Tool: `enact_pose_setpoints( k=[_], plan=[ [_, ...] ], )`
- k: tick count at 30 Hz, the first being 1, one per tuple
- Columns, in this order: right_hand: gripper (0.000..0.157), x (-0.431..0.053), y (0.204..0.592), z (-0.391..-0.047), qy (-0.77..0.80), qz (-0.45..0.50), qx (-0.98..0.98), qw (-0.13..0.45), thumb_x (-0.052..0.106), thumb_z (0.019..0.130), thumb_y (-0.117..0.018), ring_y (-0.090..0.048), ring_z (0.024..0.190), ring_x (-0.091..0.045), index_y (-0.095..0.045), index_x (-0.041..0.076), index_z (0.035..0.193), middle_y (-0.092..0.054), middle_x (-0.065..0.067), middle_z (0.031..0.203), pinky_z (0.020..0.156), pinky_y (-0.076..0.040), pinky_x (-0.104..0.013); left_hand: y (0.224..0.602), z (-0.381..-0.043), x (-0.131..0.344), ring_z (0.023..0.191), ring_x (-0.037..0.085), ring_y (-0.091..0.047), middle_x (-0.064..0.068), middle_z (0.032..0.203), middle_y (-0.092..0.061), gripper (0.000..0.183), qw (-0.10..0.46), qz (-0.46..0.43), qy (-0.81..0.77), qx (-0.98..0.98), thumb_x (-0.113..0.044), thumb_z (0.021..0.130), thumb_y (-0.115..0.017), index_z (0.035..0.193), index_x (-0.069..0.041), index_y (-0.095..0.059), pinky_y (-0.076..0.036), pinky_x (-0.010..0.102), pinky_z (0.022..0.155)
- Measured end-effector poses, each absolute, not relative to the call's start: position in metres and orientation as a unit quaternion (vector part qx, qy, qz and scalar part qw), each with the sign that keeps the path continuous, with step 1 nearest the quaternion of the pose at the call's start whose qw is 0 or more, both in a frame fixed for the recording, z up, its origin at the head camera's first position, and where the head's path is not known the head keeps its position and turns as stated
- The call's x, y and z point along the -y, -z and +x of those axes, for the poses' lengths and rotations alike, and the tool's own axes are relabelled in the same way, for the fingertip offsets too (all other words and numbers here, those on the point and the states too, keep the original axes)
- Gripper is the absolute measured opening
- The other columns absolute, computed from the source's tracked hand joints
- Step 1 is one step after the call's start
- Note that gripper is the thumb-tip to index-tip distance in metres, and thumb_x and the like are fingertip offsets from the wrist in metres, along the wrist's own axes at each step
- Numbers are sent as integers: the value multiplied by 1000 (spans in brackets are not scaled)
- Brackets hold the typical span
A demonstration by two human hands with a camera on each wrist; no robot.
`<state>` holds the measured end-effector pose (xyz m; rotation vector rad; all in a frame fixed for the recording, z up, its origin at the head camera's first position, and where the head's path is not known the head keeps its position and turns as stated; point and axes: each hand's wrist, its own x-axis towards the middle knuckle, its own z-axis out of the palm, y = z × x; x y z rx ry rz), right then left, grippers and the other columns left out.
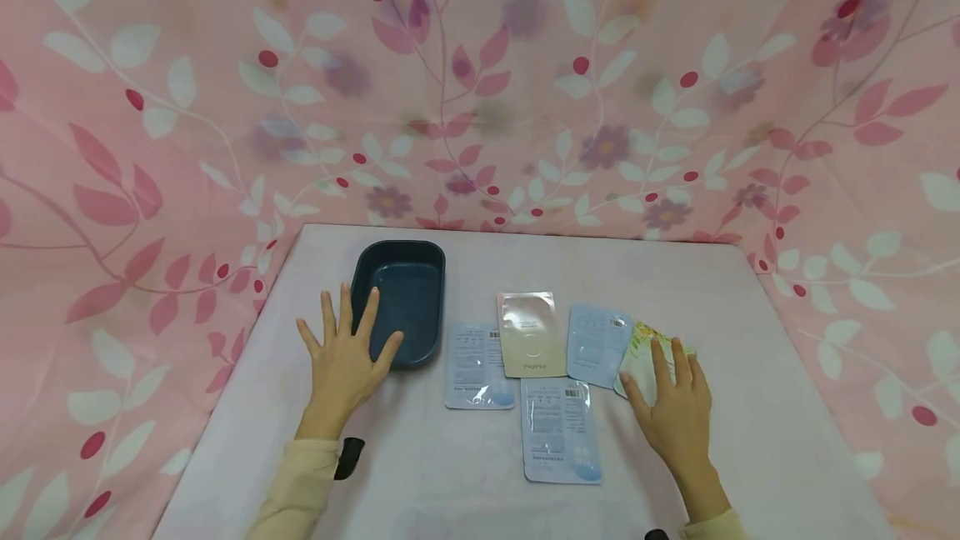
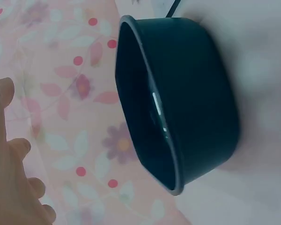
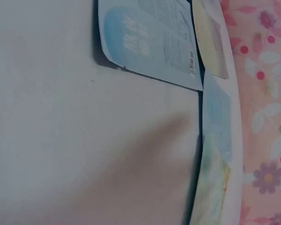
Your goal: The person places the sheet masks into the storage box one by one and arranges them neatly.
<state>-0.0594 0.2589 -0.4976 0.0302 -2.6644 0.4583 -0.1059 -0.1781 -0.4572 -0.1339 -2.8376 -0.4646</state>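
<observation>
My left hand point(image 1: 343, 365) is spread wide above the near left edge of a dark teal tray point(image 1: 408, 298), holding nothing. In the left wrist view that tray point(image 2: 196, 93) stands apart from the fingers. Over on the right, my right hand point(image 1: 677, 415) hovers with fingers extended over a green-and-white sachet point(image 1: 637, 357); whether it touches cannot be told. Beside that lies a blue sachet point(image 1: 596, 344), partly under the green one. A pink-to-yellow sachet point(image 1: 531, 336) overlaps another blue sachet point(image 1: 472, 365). Closest to me is a third blue sachet point(image 1: 558, 432), also seen in the right wrist view.
The white-covered table point(image 1: 405, 473) carries everything. Pink floral cloth point(image 1: 480, 90) rises behind it and at both sides. The tray stands at the left rear, the sachets from the middle to the right. A black wrist strap piece point(image 1: 349, 457) shows at the left sleeve.
</observation>
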Motion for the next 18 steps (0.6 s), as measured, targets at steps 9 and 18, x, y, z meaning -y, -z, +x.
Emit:
enact_pose_setpoints(
  k=[9,18],
  plan=[
    [66,-246,518,-36,-193,-5,960,204,37,84,-66,-42,108,-56,-46,-3,133,-42,-34,132,75,-38,-68,476,-93,180,139,46,-14,28,148,-26,70,138,-25,182,973,-53,91,-50,148,-18,-29,-13,73,100],
    [65,-239,524,-24,-210,-45,962,169,33,84,-68,-47,102,-52,-46,-4,133,-45,-34,125,74,-42,-63,488,-88,179,112,44,-44,28,122,-51,60,242,-47,227,942,-39,87,-63,135,-5,-49,-38,62,84]
  ],
)
